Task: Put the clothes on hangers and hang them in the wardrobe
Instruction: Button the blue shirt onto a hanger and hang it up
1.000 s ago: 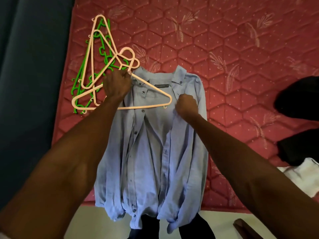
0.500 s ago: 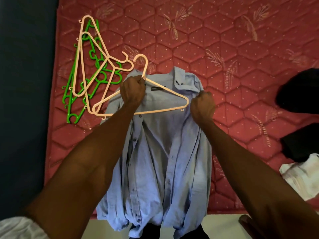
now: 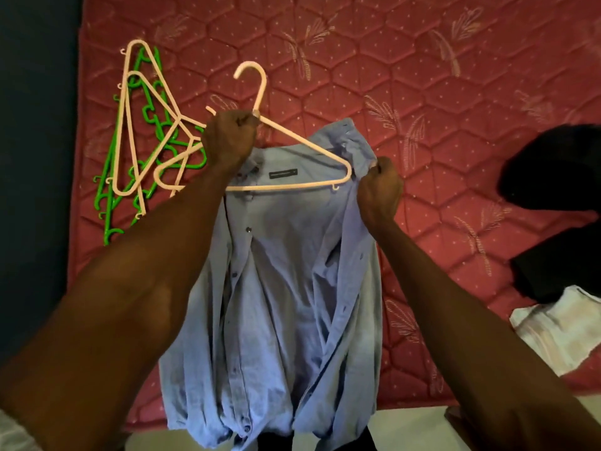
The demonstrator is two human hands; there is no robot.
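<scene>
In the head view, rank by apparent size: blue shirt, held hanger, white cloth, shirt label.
1. Blue shirt
2. Held hanger and white cloth: look alike; the cloth is cut off at the edge.
3. Shirt label

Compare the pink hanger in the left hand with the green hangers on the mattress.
The pink hanger is plain, smooth and gripped by the left hand over the blue shirt. The green hangers have notched edges and lie untouched on the mattress. All have hooks.

Blue shirt (image 3: 286,288), pink hanger (image 3: 305,164)
</scene>
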